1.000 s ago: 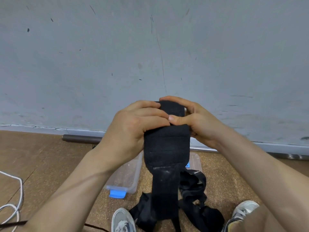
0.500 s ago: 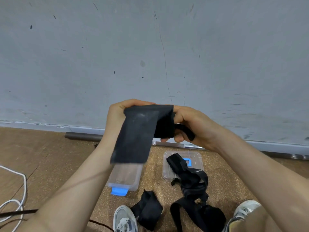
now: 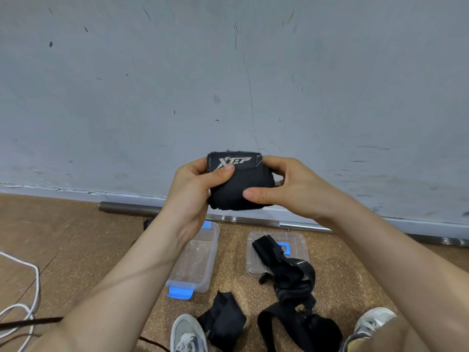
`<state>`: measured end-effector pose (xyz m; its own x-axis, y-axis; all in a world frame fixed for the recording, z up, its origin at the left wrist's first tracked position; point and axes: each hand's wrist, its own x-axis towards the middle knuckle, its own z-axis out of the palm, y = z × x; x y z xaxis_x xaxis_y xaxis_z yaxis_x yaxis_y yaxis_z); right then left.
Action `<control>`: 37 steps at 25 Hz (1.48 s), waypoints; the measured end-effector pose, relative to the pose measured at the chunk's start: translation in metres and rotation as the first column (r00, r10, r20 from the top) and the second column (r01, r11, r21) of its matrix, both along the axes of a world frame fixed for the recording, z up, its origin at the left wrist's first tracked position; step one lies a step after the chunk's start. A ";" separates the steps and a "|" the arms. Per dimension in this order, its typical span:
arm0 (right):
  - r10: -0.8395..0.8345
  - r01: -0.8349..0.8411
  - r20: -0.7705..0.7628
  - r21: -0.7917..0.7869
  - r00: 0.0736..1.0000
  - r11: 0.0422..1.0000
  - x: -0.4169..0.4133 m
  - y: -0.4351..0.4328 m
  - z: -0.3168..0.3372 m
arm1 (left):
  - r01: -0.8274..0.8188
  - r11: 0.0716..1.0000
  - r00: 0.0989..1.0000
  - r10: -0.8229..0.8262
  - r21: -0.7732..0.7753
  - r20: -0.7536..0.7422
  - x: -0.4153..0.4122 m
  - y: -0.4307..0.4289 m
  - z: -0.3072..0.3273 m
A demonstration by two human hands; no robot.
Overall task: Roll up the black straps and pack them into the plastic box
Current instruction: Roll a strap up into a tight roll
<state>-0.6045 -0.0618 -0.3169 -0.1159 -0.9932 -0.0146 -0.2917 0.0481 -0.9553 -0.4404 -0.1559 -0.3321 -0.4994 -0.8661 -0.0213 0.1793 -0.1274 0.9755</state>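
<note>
Brown speckled floor (image 3: 76, 237), scuffed grey wall (image 3: 228, 72), left hand (image 3: 195, 191) and right hand (image 3: 291, 189) gripping rolled black strap (image 3: 237, 185)

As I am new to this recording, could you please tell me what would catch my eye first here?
A rolled black strap with a white logo sits mid-frame, gripped by the left hand and right hand before a grey wall. On the floor below stands an open plastic box, with loose straps tangled across its lid to the right.
</note>
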 end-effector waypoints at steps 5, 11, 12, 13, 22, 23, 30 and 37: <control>0.022 -0.023 -0.059 -0.015 0.998 1.000 -0.007 0.002 0.003 | 0.205 0.977 0.974 -0.210 0.058 0.085 0.010 -0.005 0.001; 0.082 -0.103 0.201 0.093 0.976 0.990 -0.024 0.006 0.011 | 0.147 0.980 0.988 -0.140 -0.130 0.063 0.005 0.000 0.005; 0.086 -0.124 0.255 0.137 0.963 0.983 -0.026 0.006 0.012 | 0.135 0.977 0.990 -0.125 -0.163 0.071 0.005 0.002 0.003; 0.103 -0.149 0.257 0.165 0.961 0.975 -0.027 0.006 0.011 | 0.130 0.973 0.990 -0.117 -0.188 0.082 0.003 0.004 0.002; 0.081 -0.081 0.038 0.005 0.996 0.997 -0.022 0.002 0.001 | 0.284 0.915 0.946 -0.219 -0.287 0.240 0.008 0.003 0.011; 0.082 -0.082 0.022 0.003 0.996 0.997 -0.021 0.002 0.001 | 0.272 0.901 0.939 -0.173 -0.338 0.296 0.009 0.003 0.012; 0.066 -0.161 0.387 0.218 0.920 0.963 -0.024 0.000 -0.005 | 0.213 0.270 0.946 0.182 -0.939 0.267 0.008 0.012 0.005; -0.077 0.039 0.323 0.123 0.943 0.992 -0.024 -0.006 -0.008 | 0.285 0.010 0.900 0.341 -0.959 0.271 0.005 0.008 0.000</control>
